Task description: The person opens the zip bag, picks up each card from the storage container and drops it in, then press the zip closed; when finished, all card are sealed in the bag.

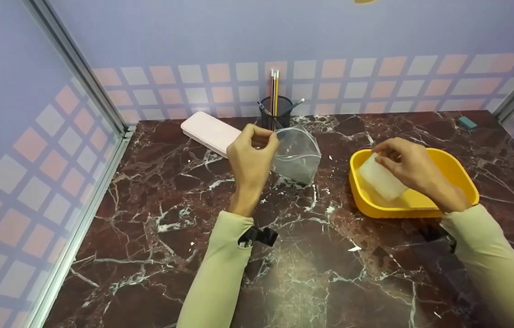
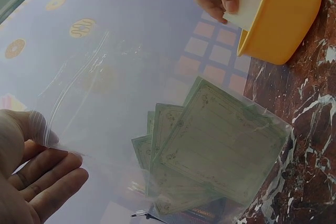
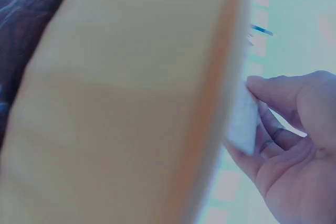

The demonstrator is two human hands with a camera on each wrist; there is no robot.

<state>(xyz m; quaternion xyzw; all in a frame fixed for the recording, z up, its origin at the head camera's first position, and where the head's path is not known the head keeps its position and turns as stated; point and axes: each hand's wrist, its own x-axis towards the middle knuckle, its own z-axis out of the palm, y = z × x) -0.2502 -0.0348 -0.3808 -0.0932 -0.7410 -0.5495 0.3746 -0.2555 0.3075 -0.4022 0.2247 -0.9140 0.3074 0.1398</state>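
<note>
My left hand [image 1: 253, 155] pinches the top edge of a clear zip bag [image 1: 297, 155] between thumb and forefinger, and the bag hangs upright beside it. Through the plastic, the left wrist view shows several pale green printed paper notes [image 2: 220, 140] lying fanned out. My right hand [image 1: 409, 164] is over the yellow basket [image 1: 455, 171], thumb and fingers gripping a whitish paper piece [image 1: 382, 177]. That piece slants down inside the basket's left side. The right wrist view shows the paper's edge [image 3: 242, 121] between thumb and fingers, mostly hidden by the basket wall.
Behind the bag stands a black mesh cup [image 1: 265, 107] with pencils [image 1: 275, 91]. A pale pink case [image 1: 213, 132] lies left of it, partly behind my left hand. Near the back right corner lies a small teal block [image 1: 468, 122]. Panels wall the marbled table [image 1: 184, 255].
</note>
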